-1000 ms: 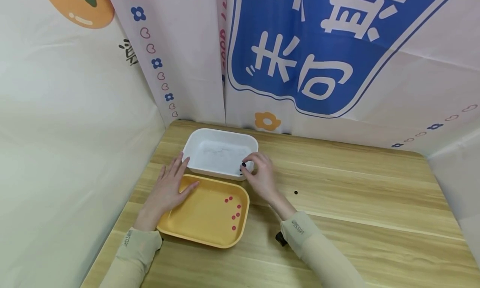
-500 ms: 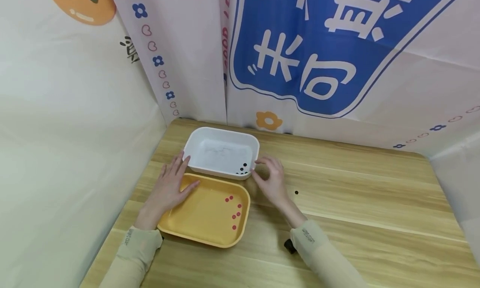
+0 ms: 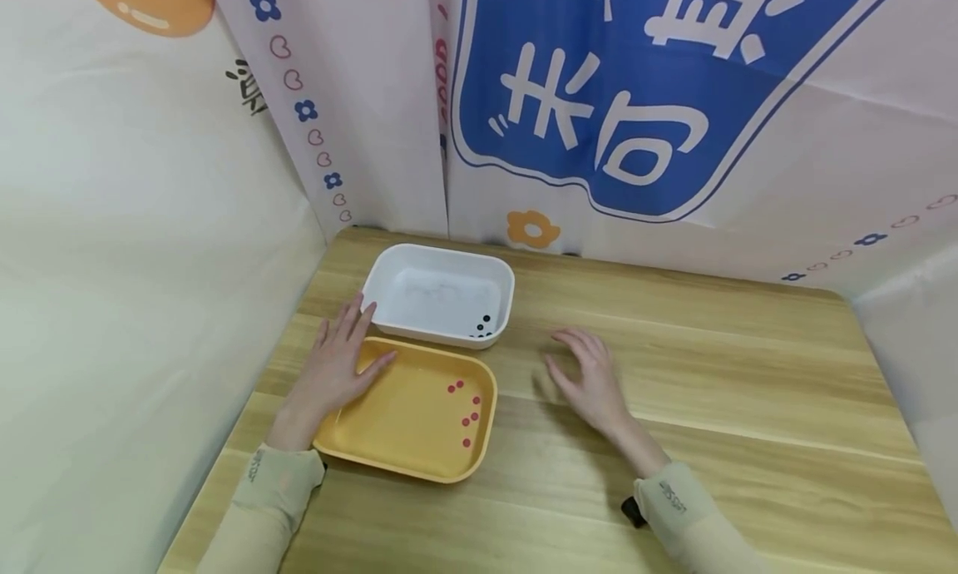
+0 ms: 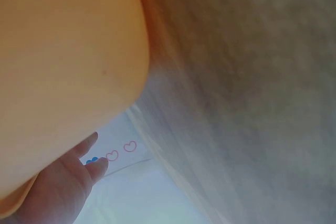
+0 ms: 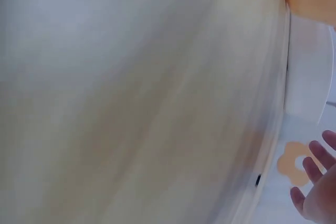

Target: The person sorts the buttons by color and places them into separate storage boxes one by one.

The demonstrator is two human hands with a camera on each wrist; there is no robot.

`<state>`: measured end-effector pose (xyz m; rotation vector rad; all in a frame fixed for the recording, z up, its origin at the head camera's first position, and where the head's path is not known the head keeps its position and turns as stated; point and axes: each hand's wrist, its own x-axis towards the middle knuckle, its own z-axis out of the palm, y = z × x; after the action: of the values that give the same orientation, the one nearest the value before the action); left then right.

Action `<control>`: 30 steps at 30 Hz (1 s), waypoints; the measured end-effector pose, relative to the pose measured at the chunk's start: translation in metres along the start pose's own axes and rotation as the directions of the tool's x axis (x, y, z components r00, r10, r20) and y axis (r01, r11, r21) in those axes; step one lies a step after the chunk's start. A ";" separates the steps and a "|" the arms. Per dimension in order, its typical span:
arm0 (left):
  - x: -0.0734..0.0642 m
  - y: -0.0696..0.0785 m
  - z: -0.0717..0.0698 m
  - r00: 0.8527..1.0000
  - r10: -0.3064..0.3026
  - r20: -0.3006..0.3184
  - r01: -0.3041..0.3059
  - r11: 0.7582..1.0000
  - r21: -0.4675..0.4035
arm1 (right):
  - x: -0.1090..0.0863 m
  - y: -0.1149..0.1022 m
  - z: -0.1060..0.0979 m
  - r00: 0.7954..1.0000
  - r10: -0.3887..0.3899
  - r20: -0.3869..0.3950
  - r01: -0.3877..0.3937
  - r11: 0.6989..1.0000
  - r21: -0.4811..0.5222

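Note:
My left hand (image 3: 327, 380) lies with spread fingers over the left end of the yellow tray (image 3: 397, 467), its fingertips at the near left corner of the white tray (image 3: 445, 253). Several small red discs (image 3: 475, 417) lie in the right part of the yellow tray. In the white tray's near right corner sit several small black discs (image 3: 486, 318). To the right of both trays, my right hand (image 3: 591, 383) is over the table, thumb and fingers apart, with nothing visible between them. The loose black disc seen on the table earlier is hidden now, apparently behind this hand.
The wooden table (image 3: 748, 391) extends to the right of the trays. A printed white and blue wall sheet (image 3: 584, 100) stands along its back edge, and a plain white sheet (image 3: 112, 266) hangs at the left. A black strap piece (image 3: 633, 512) shows at the right cuff.
My right hand has released a black disc into the white tray, withdrawn from its rim and moved right and nearer. My left hand has stayed at the trays.

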<state>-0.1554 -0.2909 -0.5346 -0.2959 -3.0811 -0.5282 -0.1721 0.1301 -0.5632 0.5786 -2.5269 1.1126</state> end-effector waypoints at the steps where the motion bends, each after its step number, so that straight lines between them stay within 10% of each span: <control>1: 0.000 0.000 0.000 1.000 0.001 -0.003 -0.001 1.000 -0.001 | -0.002 0.001 -0.004 1.000 0.009 0.015 -0.008 1.000 -0.010; 15: 0.002 -0.003 0.003 1.000 0.002 -0.006 -0.002 1.000 -0.005 | -0.021 0.019 -0.038 0.970 0.162 0.183 -0.117 0.965 -0.233; 30: 0.000 -0.002 0.000 1.000 -0.005 0.008 0.005 1.000 -0.008 | -0.017 0.034 -0.040 0.952 0.228 0.203 -0.199 0.968 -0.153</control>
<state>-0.1562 -0.2928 -0.5356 -0.2915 -3.0895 -0.5402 -0.1690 0.1849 -0.5663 0.4201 -2.8860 0.9880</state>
